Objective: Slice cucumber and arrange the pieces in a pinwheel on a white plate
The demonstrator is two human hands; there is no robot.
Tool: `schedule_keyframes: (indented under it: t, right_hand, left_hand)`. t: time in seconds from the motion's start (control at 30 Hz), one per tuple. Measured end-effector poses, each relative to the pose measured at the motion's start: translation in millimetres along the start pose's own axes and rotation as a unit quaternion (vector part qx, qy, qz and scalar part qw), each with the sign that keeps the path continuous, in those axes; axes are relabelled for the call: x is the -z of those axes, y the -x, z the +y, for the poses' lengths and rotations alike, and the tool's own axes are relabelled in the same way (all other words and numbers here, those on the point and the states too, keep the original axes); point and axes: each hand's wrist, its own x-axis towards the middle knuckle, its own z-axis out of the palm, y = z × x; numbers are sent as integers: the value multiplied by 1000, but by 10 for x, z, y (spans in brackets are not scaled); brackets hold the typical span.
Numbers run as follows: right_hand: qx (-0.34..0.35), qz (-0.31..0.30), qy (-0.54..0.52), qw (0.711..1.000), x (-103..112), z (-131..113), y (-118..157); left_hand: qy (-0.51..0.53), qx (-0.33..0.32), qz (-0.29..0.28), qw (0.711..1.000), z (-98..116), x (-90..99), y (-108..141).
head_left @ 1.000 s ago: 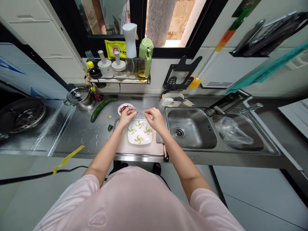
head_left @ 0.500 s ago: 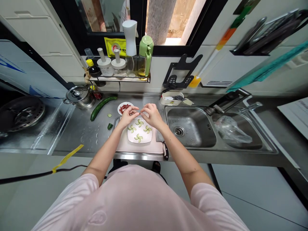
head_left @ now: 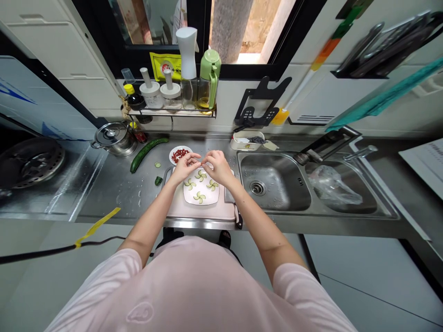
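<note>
Four pale-green cucumber pinwheels (head_left: 199,198), darker at the rims, dress a white plate (head_left: 201,187) on the cutting board (head_left: 176,207) by the counter's (head_left: 110,193) front edge. Left hand (head_left: 187,167) and right hand (head_left: 218,167) meet at the fingertips over the plate's far edge; whether either grips anything is impossible to tell.

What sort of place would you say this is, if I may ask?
It looks like a kitchen, perhaps a home one: there is a double metal sink, a lidded steel pot and, under a white plate, a chopping board.
</note>
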Motion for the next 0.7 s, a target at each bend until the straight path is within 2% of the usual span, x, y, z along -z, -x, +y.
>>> schedule_keyframes:
  t: [0.07,0.17,0.23,0.43,0.57,0.7]
  right_hand:
    - [-10,6,2,1000,-45,10,22]
    - [-42,20,8,999,-181,73,77]
    - [-73,28,13,997,-310,151,129]
    - [-151,-1,29,988,-716,422,296]
    - [-175,-16,42,984,-907,520,357]
    - [-181,-33,55,981,-1044,575,382]
  left_hand:
    - [-7,-6,22,1000,-71,9,-11]
    - [-47,-4,102,994,-273,39,-35]
    - [-89,30,138,986,-448,63,-40]
    - [-240,103,129,957,-866,81,26]
    - [-302,123,113,939,-986,53,56]
    - [-363,106,97,921,-1052,5,43]
